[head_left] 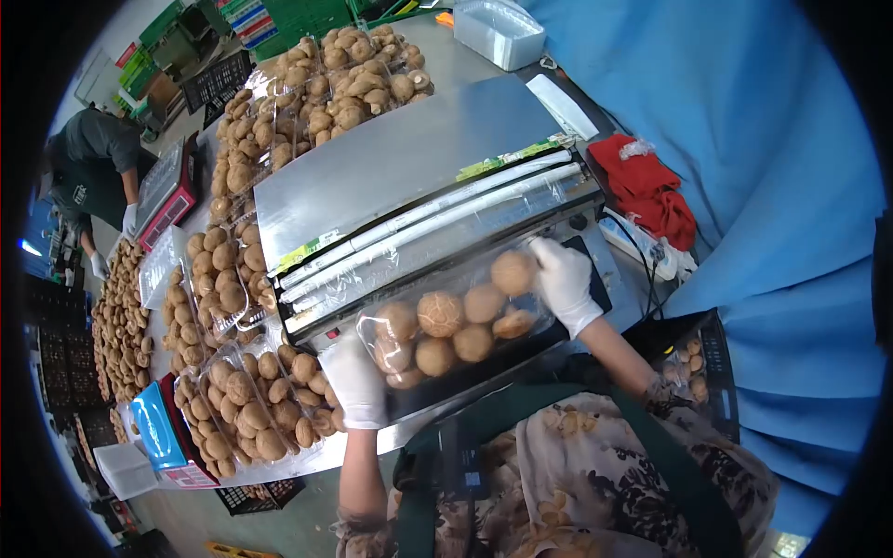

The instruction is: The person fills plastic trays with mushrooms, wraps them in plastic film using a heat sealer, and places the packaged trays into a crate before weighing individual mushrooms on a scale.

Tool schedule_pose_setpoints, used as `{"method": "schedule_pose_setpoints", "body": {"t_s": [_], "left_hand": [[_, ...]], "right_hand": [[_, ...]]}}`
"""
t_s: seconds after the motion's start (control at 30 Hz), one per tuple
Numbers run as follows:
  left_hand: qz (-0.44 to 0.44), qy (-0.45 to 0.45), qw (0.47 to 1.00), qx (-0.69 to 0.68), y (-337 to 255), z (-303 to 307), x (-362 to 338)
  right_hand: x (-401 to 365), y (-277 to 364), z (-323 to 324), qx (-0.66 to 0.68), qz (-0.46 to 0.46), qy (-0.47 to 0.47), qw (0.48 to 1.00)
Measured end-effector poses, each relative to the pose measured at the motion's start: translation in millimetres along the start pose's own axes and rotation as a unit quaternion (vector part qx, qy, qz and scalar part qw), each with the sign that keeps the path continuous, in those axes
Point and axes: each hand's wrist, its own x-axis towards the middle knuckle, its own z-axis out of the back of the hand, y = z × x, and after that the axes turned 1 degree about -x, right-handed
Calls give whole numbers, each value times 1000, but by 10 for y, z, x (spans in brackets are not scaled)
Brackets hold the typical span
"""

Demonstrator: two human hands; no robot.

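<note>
Between my two white-gloved hands is a clear plastic tray of brown mushrooms (440, 314), with film over its top. My left hand (353, 379) grips the tray's left end, its fingers partly hidden behind the plastic. At the opposite end, my right hand (564, 284) closes on the tray's upper right corner. The tray is over the front of a wrapping machine (400, 167), which has a metal top. White film rolls (428, 228) lie across the machine just beyond the tray.
Filled mushroom trays (246, 400) crowd the table left of and behind the machine. A red cloth (642, 191) and a power strip (642, 244) lie to the right, beside a blue curtain (744, 186). Far left, a co-worker (102, 153) leans near a scale (167, 191).
</note>
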Motion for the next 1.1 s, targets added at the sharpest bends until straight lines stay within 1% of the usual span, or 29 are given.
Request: {"method": "schedule_pose_setpoints", "body": {"t_s": [0.03,0.07,0.1,0.13,0.2,0.23,0.3,0.37,0.4,0.43,0.47,0.5,0.53,0.57,0.6,0.63,0.67,0.7,0.73,0.8,0.87,0.9,1.0,1.03,1.1], "left_hand": [[14,34,998,-48,-34,25,-53],[31,67,993,-94,-69,52,-107],[54,95,981,-158,-132,37,-168],[76,114,965,-223,-216,10,-202],[120,137,922,-342,-387,-63,-249],[134,141,904,-380,-425,-62,-258],[165,152,867,-444,-490,-67,-268],[191,161,833,-493,-528,-31,-331],[203,162,817,-515,-555,-23,-384],[213,162,801,-535,-558,-2,-440],[224,159,784,-556,-562,-7,-477],[233,157,766,-579,-568,-26,-494],[241,160,746,-599,-587,-41,-507],[246,161,730,-617,-632,-64,-503],[252,168,709,-637,-697,-115,-506],[257,173,691,-653,-739,-140,-509],[262,177,673,-669,-768,-150,-513],[267,181,656,-682,-798,-166,-519],[272,186,641,-693,-808,-150,-523],[282,192,615,-711,-850,-149,-531],[289,198,589,-728,-908,-156,-553],[294,200,577,-736,-929,-156,-567],[299,202,542,-759,-999,-138,-566],[299,203,530,-767,-1011,-109,-558],[289,207,508,-785,-983,2,-509]], "right_hand": [[-59,-4,-16,7,9,27,1000],[-90,23,13,191,-46,41,980],[-101,67,65,369,-95,56,923],[-172,115,139,533,-145,74,830],[-466,122,110,525,-106,92,839],[-558,94,144,525,-90,109,839],[-751,74,276,531,-93,163,827],[-874,30,447,548,-121,225,796],[-874,18,498,566,-133,255,773],[-868,11,539,595,-158,283,735],[-852,-13,577,634,-194,306,683],[-817,-42,610,674,-234,327,619],[-751,-90,644,698,-260,346,570],[-683,-153,690,702,-268,365,550],[-586,-219,751,670,-233,378,595],[-457,-251,849,403,27,318,858],[-302,-47,1231,362,-57,258,894],[-320,-30,1301,530,-135,162,821],[-341,-5,1360,673,-207,59,707],[-382,244,1527,764,-205,85,606],[-470,163,1397,716,-122,170,666],[-486,146,1346,722,-146,161,657],[-555,109,1270,742,-218,170,611],[-567,92,1266,753,-212,187,595],[-567,90,1142,743,-218,199,600]]}}
